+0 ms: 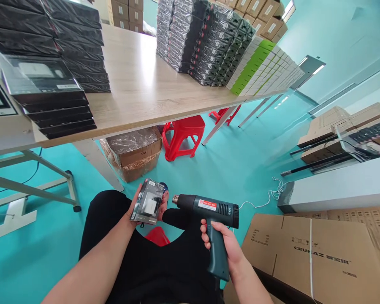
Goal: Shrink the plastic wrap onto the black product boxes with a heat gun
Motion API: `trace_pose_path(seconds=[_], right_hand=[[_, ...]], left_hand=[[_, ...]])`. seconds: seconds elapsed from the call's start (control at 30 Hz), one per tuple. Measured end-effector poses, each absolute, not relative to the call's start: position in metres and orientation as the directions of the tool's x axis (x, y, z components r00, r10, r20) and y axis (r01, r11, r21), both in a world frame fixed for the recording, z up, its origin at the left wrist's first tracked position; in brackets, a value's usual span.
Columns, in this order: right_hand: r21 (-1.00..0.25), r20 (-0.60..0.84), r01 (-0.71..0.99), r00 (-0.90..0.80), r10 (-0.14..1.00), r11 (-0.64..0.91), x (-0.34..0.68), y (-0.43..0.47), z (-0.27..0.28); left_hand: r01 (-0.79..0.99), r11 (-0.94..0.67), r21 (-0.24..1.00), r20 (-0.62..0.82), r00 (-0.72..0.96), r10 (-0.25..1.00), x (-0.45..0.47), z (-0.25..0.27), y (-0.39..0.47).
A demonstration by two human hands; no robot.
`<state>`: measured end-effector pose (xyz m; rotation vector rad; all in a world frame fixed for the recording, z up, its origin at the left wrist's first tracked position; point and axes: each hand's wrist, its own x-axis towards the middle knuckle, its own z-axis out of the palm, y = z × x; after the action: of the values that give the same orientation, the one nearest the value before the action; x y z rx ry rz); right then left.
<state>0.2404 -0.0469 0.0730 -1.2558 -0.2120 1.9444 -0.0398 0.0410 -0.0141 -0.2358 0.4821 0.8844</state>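
Note:
My left hand (163, 204) grips a small black retail box (148, 202) by its sides, above my lap. The box has a picture of a white device on its face and a glossy look like clear film. My right hand (223, 238) is wrapped round the handle of a dark green heat gun (209, 207). Its metal nozzle points left at the box, a short gap away. Whether the heat gun is running cannot be seen.
A wooden table (136, 84) holds stacked black boxes (76, 38), film-wrapped stacks (205, 38) and white-green boxes (262, 69). Below are an open carton (141, 158) and a red stool (185, 133). Large cartons (307, 249) stand right; a white cord (274, 192) crosses the floor.

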Motion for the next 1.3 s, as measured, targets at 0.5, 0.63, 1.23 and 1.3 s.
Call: trace_pose_path(seconds=[0.5,0.63,1.23,1.3], right_hand=[[-0.481,-0.646,-0.581,-0.272,0.713,-0.657,0.214,-0.017,0.082],[-0.517,-0.646,-0.55,-0.252,0.72,-0.656,0.205,-0.007,0.085],[-0.806,-0.574,0.042,-0.298,0.762,-0.591,0.182,-0.001,0.122],[-0.787,-0.601,0.164,-0.425,0.677,-0.595,0.184,-0.006,0.126]], left_hand=[[-0.611,0.786,0.09,-0.38,0.708,0.594,-0.046,-0.031,0.038],[-0.582,0.806,0.113,-0.451,0.692,0.563,-0.044,-0.029,0.038],[-0.728,0.682,0.07,-0.578,0.527,0.623,-0.041,-0.05,0.049],[-0.736,0.671,0.086,-0.564,0.52,0.642,-0.04,-0.05,0.05]])
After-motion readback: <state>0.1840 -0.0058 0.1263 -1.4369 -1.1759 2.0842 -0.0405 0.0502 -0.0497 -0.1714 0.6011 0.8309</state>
